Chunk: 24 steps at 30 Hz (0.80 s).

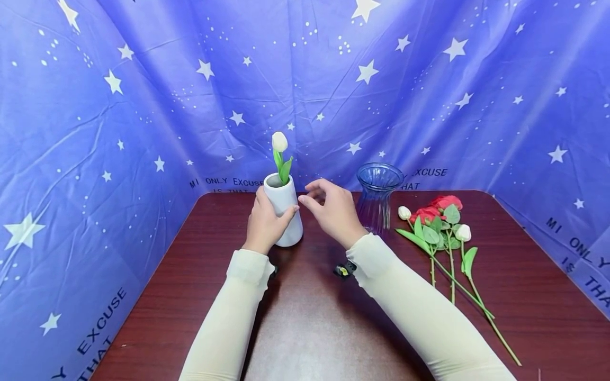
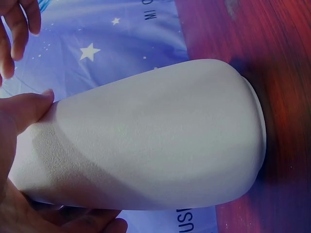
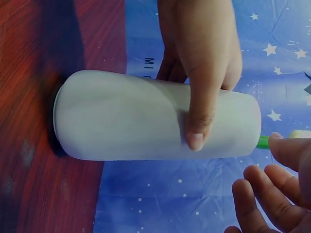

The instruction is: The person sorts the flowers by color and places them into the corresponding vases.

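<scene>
White Vase with 1 Tulip, Steadied by the Left Hand

Item: 1 white vase [image 1: 284, 203], standing at the far middle of the table [image 1: 305, 328], its base seemingly resting on the wood. Contents: 1 white tulip [image 1: 280, 142], upright in the mouth, bloom and 2 leaves above the rim.

Handling note (judged): the step in hand looks like settling the tulip's stem. It is best done with the vase held firmly enough not to tip, its base flat, and any adjusting touch kept low on the stem, light, clear of the leaves and the bloom. A hard push sideways could tilt the vase.

Left hand [image 1: 268, 225]: clamped round the vase's upper body, thumb laid across the near face, fingers round the far side, wrist below and behind.

Right hand [image 1: 337, 211]: held up just beside the rim, palm turned inward, thumb and fingertips apart, fingers loosely bent and gripping nothing. In its wrist view the thumb overlaps the green stem; contact cannot be told.

Adjacent stock: 1 blue glass vase [image 1: 377, 203], beyond the right wrist; to its right, lying on the table, red roses [image 1: 426, 215] and 2 further white tulips [image 1: 463, 233].
</scene>
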Each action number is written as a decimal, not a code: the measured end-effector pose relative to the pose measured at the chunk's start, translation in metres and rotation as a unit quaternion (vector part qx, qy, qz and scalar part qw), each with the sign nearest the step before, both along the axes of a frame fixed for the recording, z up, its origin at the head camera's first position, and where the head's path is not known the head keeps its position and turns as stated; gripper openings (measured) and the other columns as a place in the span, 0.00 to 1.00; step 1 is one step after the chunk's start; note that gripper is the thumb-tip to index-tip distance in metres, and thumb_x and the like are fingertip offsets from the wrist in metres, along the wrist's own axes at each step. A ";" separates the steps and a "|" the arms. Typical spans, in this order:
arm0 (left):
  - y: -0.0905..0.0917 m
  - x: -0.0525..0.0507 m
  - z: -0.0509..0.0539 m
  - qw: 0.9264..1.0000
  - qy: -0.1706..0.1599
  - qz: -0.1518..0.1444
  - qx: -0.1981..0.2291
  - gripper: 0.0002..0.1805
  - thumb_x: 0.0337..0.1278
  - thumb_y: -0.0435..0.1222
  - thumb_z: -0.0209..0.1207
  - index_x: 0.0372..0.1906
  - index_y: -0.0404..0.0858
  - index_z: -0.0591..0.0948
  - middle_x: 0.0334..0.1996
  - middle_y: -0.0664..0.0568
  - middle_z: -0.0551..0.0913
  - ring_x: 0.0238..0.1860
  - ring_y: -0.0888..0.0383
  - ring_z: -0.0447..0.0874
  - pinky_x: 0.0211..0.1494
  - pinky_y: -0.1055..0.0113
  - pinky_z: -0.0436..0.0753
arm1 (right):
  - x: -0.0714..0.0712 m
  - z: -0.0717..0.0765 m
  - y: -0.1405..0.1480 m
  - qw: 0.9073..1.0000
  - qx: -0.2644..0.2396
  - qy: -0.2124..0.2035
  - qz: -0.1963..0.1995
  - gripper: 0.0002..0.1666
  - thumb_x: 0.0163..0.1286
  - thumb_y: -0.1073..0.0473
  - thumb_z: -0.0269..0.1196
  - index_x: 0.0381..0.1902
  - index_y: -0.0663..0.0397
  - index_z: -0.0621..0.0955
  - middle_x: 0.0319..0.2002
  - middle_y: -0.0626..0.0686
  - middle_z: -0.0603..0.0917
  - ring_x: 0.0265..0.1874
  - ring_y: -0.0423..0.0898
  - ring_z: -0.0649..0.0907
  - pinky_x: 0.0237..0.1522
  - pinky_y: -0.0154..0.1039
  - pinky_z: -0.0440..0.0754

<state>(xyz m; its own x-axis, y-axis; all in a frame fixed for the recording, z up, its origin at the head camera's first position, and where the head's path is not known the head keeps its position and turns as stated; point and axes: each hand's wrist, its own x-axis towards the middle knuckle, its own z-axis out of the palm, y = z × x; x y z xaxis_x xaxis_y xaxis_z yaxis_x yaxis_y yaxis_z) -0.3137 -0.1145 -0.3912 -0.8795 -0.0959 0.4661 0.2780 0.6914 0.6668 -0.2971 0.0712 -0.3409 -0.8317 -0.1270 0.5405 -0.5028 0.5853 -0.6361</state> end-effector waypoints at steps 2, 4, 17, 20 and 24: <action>0.000 0.000 -0.001 1.000 0.000 0.001 0.000 0.50 0.55 0.56 0.72 0.72 0.35 0.60 0.55 0.40 0.77 0.48 0.39 0.83 0.50 0.43 0.83 | 0.003 -0.001 0.003 1.000 -0.001 -0.002 0.002 0.14 0.70 0.50 0.71 0.49 0.49 0.86 0.37 0.46 0.90 0.37 0.43 0.87 0.41 0.44 0.82; 0.000 -0.001 -0.002 1.000 0.000 0.003 0.000 0.50 0.55 0.56 0.72 0.72 0.35 0.60 0.55 0.40 0.77 0.48 0.39 0.83 0.50 0.43 0.83 | 0.006 -0.002 0.005 1.000 0.002 -0.002 0.004 0.14 0.69 0.50 0.71 0.48 0.49 0.86 0.37 0.46 0.90 0.38 0.43 0.88 0.42 0.44 0.83; 0.000 0.000 0.000 1.000 -0.010 -0.003 0.007 0.52 0.55 0.55 0.72 0.75 0.37 0.58 0.57 0.40 0.76 0.51 0.39 0.82 0.54 0.43 0.82 | 0.032 0.001 0.031 1.000 -0.011 0.009 0.009 0.14 0.68 0.49 0.73 0.47 0.46 0.86 0.40 0.45 0.91 0.41 0.42 0.89 0.46 0.48 0.84; -0.001 -0.001 0.000 1.000 -0.011 -0.001 0.007 0.51 0.55 0.55 0.72 0.74 0.37 0.58 0.57 0.41 0.76 0.51 0.39 0.82 0.54 0.43 0.82 | 0.036 0.004 0.036 1.000 -0.013 0.011 0.006 0.14 0.67 0.48 0.73 0.47 0.44 0.86 0.40 0.44 0.91 0.40 0.41 0.88 0.46 0.47 0.84; 0.000 -0.001 -0.002 1.000 -0.013 -0.003 0.007 0.52 0.55 0.56 0.72 0.75 0.36 0.58 0.57 0.41 0.76 0.51 0.39 0.83 0.54 0.43 0.82 | 0.041 0.007 0.043 1.000 -0.010 0.011 -0.004 0.14 0.67 0.46 0.73 0.47 0.42 0.87 0.40 0.42 0.91 0.39 0.40 0.87 0.44 0.44 0.83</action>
